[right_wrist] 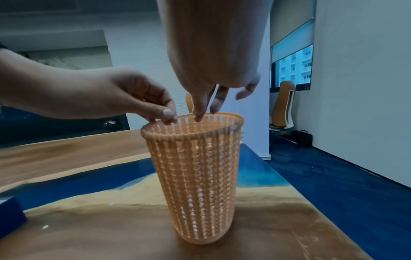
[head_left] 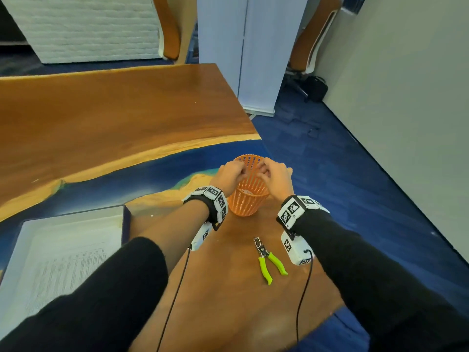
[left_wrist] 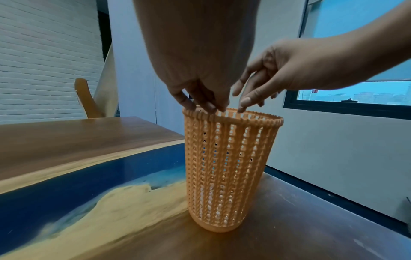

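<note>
An orange mesh basket stands upright on the table, near its right edge. Both hands hover over its mouth. My left hand has its fingers curled and their tips bunched right at the left of the rim; nothing shows between them. My right hand points its loosely spread fingers down over the rim's middle, holding nothing I can see. Small white bits lie in the bottom of the basket.
Green-handled pliers lie on the wood-and-blue-resin table, under my right wrist. A shallow dark box with a printed sheet sits at the left. The table's edge drops to blue carpet just right of the basket.
</note>
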`<control>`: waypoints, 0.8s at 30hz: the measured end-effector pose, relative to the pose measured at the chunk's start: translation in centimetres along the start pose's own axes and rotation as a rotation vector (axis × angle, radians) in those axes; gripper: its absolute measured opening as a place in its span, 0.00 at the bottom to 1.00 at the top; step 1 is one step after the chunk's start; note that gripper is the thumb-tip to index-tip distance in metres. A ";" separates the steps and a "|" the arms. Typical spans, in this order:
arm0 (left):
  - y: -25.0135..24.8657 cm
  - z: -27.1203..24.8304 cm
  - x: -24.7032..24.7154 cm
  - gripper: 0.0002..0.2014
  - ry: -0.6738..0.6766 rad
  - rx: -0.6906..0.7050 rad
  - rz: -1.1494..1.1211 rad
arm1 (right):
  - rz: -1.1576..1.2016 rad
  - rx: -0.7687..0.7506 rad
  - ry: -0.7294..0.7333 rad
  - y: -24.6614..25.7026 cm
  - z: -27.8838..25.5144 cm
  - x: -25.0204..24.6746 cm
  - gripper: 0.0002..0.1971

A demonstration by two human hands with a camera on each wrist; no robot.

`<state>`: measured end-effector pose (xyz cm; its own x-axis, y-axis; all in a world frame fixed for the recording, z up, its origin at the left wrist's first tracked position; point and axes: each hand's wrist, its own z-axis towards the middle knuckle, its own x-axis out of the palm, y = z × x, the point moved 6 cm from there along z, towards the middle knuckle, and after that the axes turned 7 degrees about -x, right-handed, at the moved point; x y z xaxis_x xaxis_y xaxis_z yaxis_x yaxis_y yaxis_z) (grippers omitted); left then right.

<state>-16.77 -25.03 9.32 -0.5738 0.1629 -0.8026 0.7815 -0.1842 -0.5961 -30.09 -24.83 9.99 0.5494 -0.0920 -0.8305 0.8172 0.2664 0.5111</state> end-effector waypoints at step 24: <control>-0.7 -1.1 -0.8 0.01 -0.110 0.023 -0.033 | -0.019 0.032 -0.099 -0.1 -1.5 -1.6 0.08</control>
<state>-16.60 -23.98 10.45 -0.6238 0.0618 -0.7791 0.7564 -0.2032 -0.6217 -31.30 -23.31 10.93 0.5473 -0.1915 -0.8147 0.8317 0.2334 0.5038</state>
